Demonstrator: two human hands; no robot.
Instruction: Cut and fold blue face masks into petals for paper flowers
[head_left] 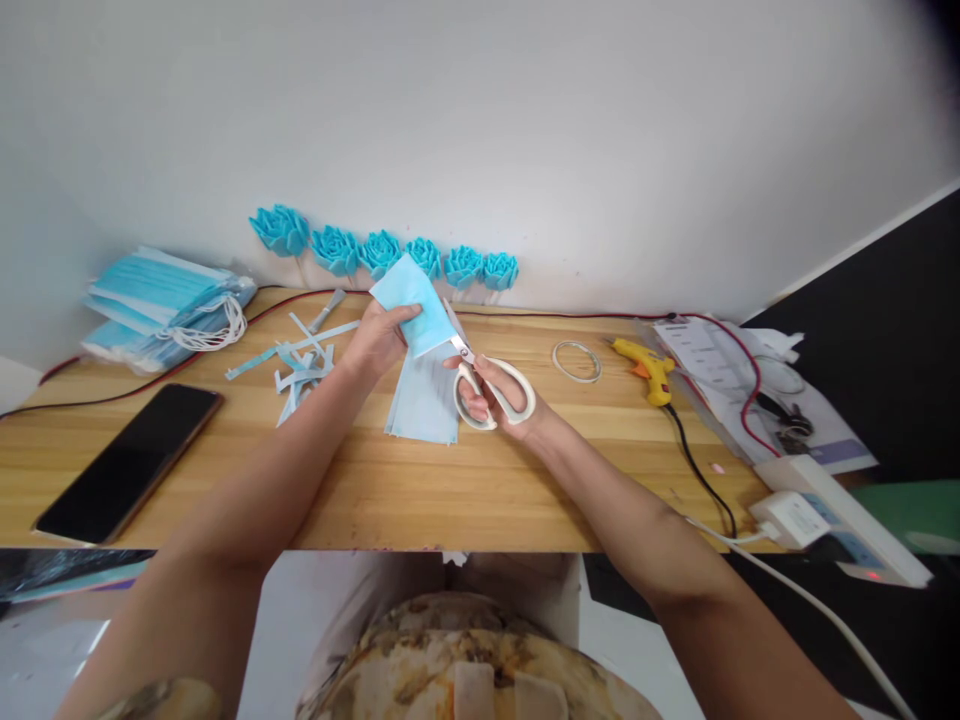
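My left hand pinches a light blue piece of face mask fabric, raised above the table with the thumb on top. In my right hand is a pair of scissors with white handles, fingers through the loops. The blades lie at the right edge of the fabric; whether they are parted is hard to make out. Below, a stack of pale blue cut mask pieces rests on the wood. Thin cut strips lie in a loose heap left of my left hand.
Several blue fabric flowers line the wall. Packed face masks sit at the left, near a phone. On the right are a wire coil, a yellow glue gun, papers, a power strip and cords.
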